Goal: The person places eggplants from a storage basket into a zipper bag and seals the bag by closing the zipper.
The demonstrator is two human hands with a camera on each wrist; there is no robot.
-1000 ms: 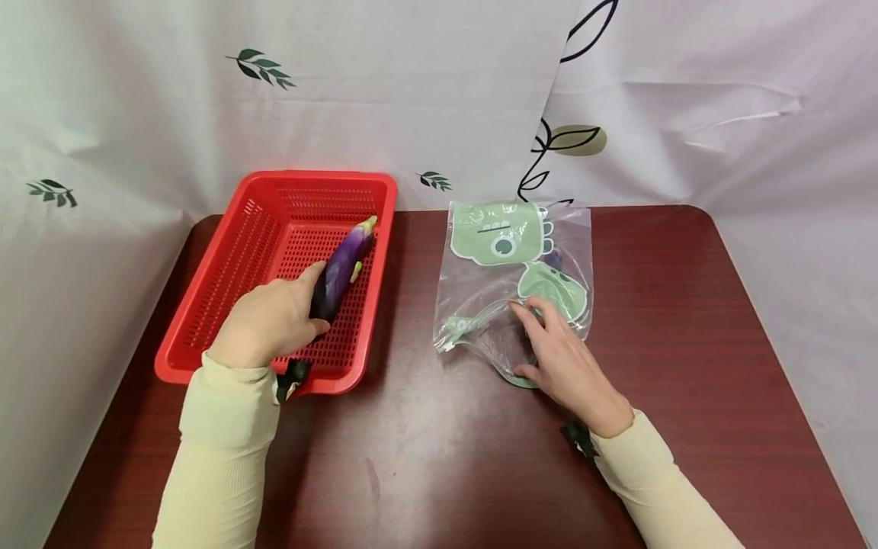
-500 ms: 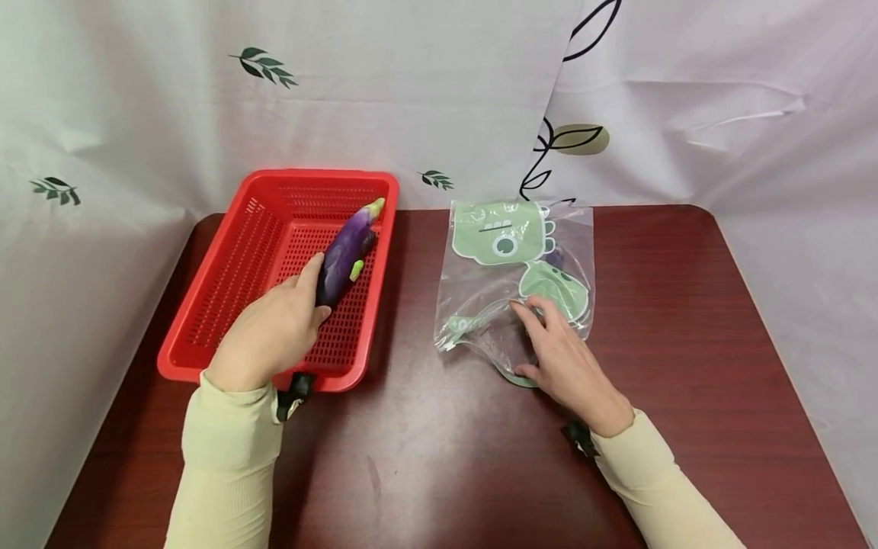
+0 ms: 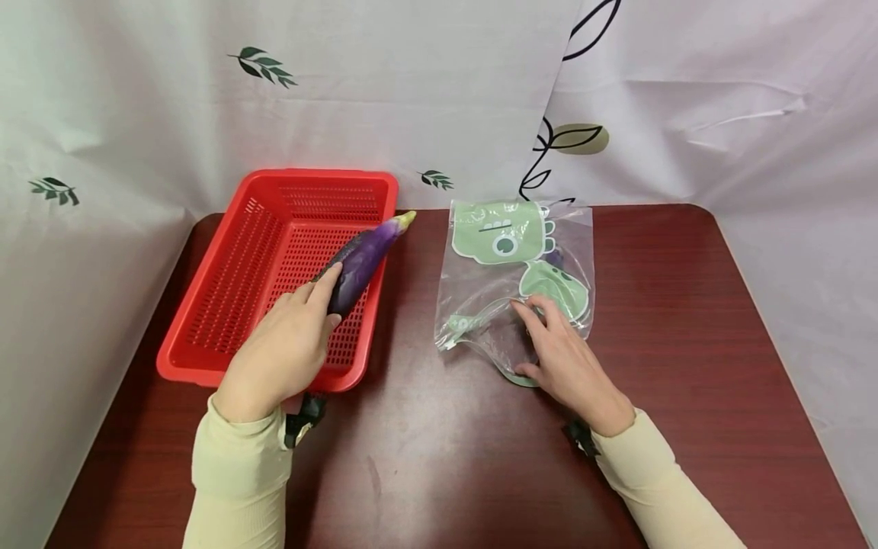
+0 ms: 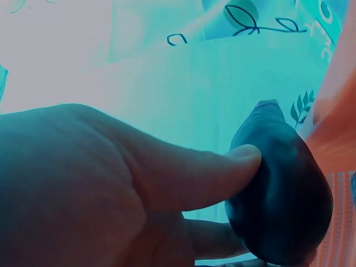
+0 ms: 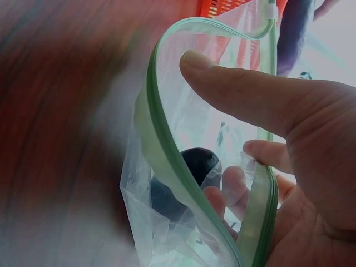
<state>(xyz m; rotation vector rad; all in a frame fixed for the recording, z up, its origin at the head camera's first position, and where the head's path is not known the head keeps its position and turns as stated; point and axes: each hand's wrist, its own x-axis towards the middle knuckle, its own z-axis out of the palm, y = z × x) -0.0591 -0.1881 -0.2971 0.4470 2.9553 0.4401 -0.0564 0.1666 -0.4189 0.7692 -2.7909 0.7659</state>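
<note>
I saw the left hand [image 3: 281,354] gripping an eggplant [image 3: 368,259], its fingers [image 3: 327,286] closed around the blunt dark end, with the thumb [image 4: 236,169] pressed along one side. The eggplant slanted over the red basket [image 3: 373,335], its yellowish tip [image 3: 406,219] reaching past the right rim. A dark shape [image 3: 343,253] showed along its left side, too covered for me to tell what it was.

The right hand [image 3: 569,366] was at the mouth of a clear bag [image 3: 473,282], thumb and fingers standing wide apart and touching the plastic, so that the mouth gaped between them. The bag lay on the table [image 3: 439,465], printed with green cartoon shapes and edged with a green zip strip [image 5: 161,122]. Inside it sat a dark, rounded thing [image 5: 198,161].

Basket and bag stood apart, the basket on the left. Behind the table hung a pale cloth [image 3: 411,84] with leaf prints. Both arms wore cream sleeves [image 3: 240,473].
</note>
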